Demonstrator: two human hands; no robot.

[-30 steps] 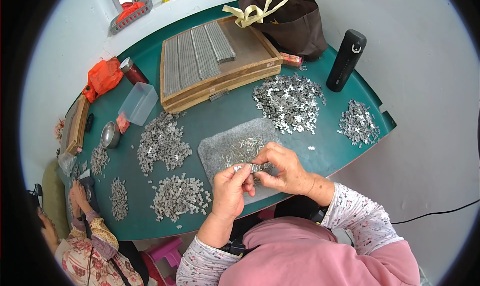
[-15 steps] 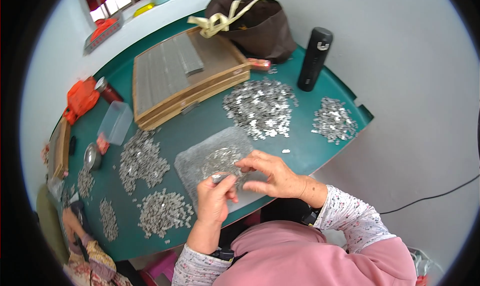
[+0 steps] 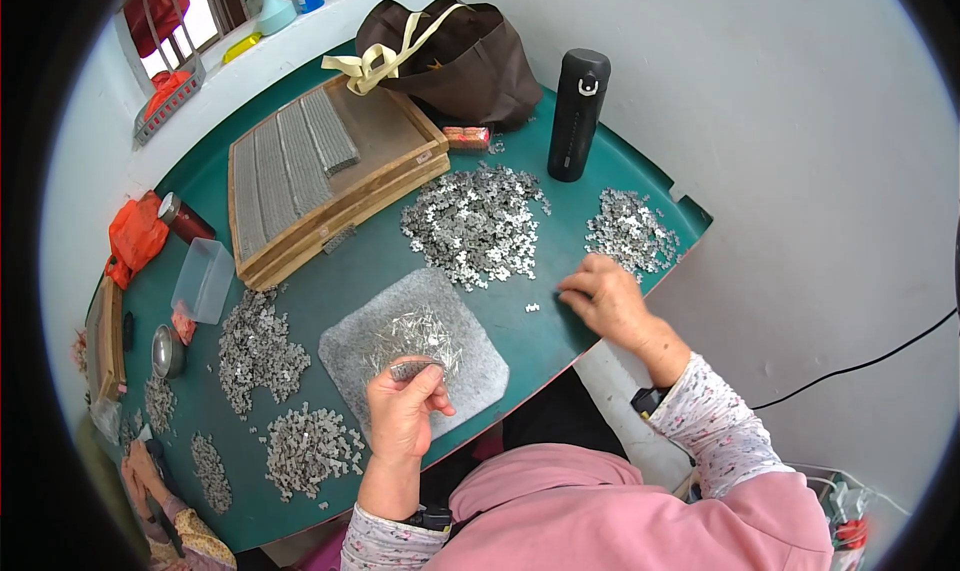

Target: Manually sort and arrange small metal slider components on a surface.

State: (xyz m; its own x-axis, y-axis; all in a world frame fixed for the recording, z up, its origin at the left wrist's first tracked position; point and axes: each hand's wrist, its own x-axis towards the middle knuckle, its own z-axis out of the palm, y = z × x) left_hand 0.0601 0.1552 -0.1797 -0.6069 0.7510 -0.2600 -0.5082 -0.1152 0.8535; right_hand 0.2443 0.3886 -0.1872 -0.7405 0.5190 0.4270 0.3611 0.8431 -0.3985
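Observation:
My left hand is closed above the grey felt mat, its thumb and fingers pinching a short row of small grey metal pieces. Thin, shiny metal pins lie scattered on the mat just beyond it. My right hand is low over the green table, fingers curled together; whether something small is between them cannot be made out. One loose metal piece lies to the left of its fingertips. Just beyond this hand is a small heap of metal pieces, and a larger heap stands farther left.
Wooden trays holding rows of grey strips stand at the back, beside a dark bag. A black bottle stands upright at the right. More heaps and a clear plastic box are leftward. Another person's hands are at far left.
My right hand has left the pins on the mat and moved right, toward the small heap. My left hand keeps its grip on the row of metal pieces. The whole view has shifted.

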